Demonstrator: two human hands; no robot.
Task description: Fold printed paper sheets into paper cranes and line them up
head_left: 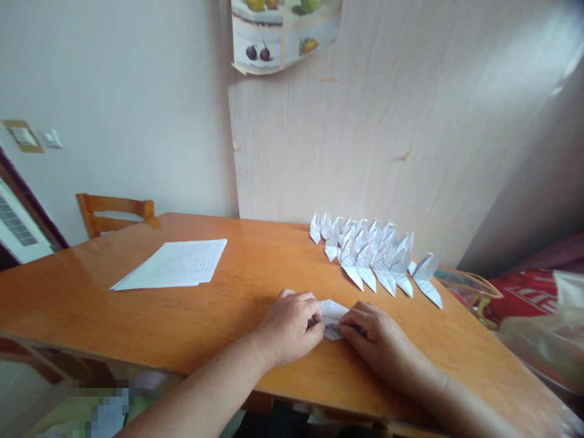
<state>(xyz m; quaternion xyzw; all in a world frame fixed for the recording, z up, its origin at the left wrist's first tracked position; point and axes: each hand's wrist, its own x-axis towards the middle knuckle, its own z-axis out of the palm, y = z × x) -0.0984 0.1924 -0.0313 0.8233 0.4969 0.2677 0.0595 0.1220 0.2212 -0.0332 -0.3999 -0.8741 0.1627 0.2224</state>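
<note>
The folded paper (334, 309) lies close to the near edge of the desk (269, 261), right of that edge's middle, between the left hand (292, 327) and the right hand (378, 333); its middle shows bare and pale, with marks like print along the lower part, while both ends are covered.

The left hand's fingers are curled in, thumb and forefinger closed on the left end of the paper; the right hand's fingers are likewise drawn together on the right end, thumb low and forefinger above, with next to no gap; how hard either presses cannot be told.

As a judgement, it should handle as next to weightless; a single layer would be limp and quick to crease, the layered parts stiffer and springy, apt to open if let go; it may slide on the desk's smooth-looking top, and a sharp pull could tear it at a crease; best held by both ends, thumbs near the folded edges, pressed lightly down against the wood.

The stack of printed sheets (176, 266) lies flat toward the far left corner, well apart from the hands; the standing folded pieces (387, 264) crowd near the far right corner, and look easy to crush, so a low pinch at the base suits them.
</note>
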